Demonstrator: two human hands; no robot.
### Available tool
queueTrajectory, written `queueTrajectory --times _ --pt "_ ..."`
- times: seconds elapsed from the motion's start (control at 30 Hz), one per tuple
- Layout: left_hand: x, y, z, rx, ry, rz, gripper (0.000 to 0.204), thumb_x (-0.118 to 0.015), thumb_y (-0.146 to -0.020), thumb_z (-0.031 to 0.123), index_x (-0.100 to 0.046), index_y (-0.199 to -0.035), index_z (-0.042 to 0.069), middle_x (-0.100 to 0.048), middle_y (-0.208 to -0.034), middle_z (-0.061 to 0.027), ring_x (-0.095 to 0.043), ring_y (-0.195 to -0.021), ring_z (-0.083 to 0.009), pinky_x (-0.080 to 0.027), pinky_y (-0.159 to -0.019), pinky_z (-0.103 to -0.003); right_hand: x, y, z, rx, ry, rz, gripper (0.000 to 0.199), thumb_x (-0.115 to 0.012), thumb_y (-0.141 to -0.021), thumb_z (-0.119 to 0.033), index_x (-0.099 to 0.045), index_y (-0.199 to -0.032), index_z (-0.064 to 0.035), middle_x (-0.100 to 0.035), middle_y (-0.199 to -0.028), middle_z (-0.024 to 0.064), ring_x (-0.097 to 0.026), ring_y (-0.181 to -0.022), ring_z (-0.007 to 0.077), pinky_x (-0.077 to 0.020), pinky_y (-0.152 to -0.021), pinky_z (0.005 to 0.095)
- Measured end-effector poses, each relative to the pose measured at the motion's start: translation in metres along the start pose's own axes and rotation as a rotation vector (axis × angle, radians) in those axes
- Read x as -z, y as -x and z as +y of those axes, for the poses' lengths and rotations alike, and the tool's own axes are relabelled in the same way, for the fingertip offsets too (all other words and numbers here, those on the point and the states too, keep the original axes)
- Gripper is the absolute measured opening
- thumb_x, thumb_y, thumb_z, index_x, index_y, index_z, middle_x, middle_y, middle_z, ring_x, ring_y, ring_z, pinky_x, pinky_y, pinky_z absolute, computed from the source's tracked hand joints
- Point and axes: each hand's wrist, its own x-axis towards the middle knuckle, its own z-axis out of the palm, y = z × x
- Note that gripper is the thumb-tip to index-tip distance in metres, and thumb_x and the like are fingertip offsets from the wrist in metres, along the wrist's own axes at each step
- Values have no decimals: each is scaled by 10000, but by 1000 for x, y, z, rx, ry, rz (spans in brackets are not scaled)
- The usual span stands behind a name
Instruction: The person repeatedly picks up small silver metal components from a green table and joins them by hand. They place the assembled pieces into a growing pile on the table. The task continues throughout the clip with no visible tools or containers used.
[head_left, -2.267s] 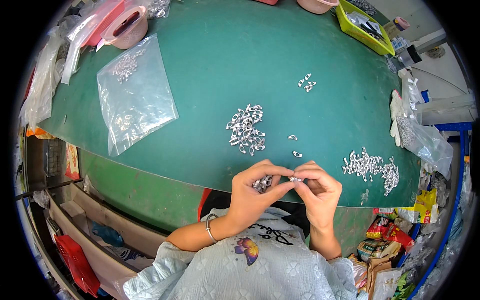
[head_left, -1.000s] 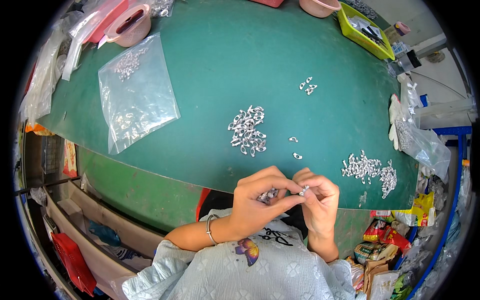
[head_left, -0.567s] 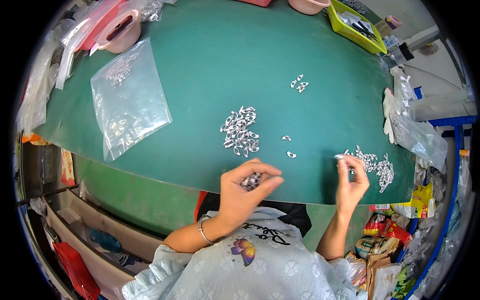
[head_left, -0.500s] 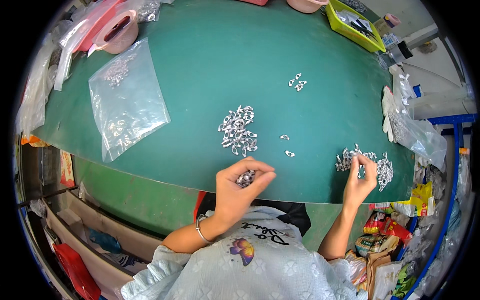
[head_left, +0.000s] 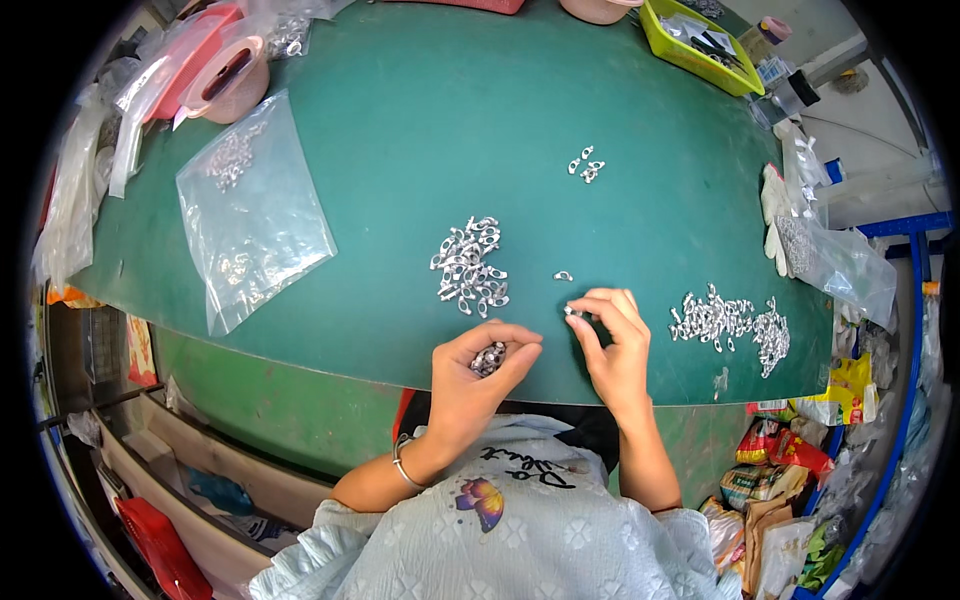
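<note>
Cupping a clutch of metal clips in my left hand, I pinch one clip off the tabletop near its front edge with my right hand, a finished heap at the right edge, a larger pile mid-table seemingly left.

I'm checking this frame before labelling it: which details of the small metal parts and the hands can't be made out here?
Head view only:
- Small silver metal parts cupped in the left hand: curled fingers hide most; count unclear.
- Tiny silver piece at the right hand fingertips: too small to tell shape.
- Yellow-green plastic tray: cut by the top edge.
- Clear plastic bag: glare blurs its contents.
</note>
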Motion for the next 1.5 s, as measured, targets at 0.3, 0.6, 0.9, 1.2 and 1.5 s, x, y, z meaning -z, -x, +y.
queueTrajectory --times 0.3,0.6,0.9,1.2,1.5 --pt "-7 2 4 -202 -102 -71 198 -678 -703 -36 -632 -892 1 -433 -619 36 -388 -576 -22 -324 -507 -188 -4 23 -38 -546 -1581 -171 262 -509 -883 -88 -512 -1122 21 -547 -943 80 -510 -839 140 -411 -732 264" --pt "-6 8 7 -387 -173 -19 236 -711 -645 -46 -641 -865 3 -481 -631 -7 -424 -538 -56 -339 -496 -203 -5 30 -46 -511 -1713 -247 214 -502 -879 -73 -540 -1085 -27 -541 -1020 95 -507 -963 182 -400 -845 315" --pt "-7 7 7 -517 -222 -47 183 -687 -641 -79 -642 -807 -17 -518 -649 -45 -453 -568 -71 -351 -502 -210 -9 32 -53 -547 -1704 -269 206 -502 -874 -78 -552 -1071 -43 -497 -1057 72 -475 -998 198 -376 -868 352" --pt "-1 7 -1 -233 -56 -171 146 -639 -720 -41 -644 -860 2 -463 -633 5 -411 -585 -45 -326 -516 -198 2 27 -67 -134 -892 0 233 -562 -767 104 -560 -994 51 -521 -983 117 -490 -862 166 -399 -766 270" --pt "0 7 8 -189 -59 -210 113 -616 -718 -51 -629 -827 -27 -496 -658 -12 -423 -612 -66 -341 -555 -213 5 26 -73 -40 -679 55 231 -598 -694 141 -596 -909 57 -562 -905 120 -515 -830 188 -414 -714 284"
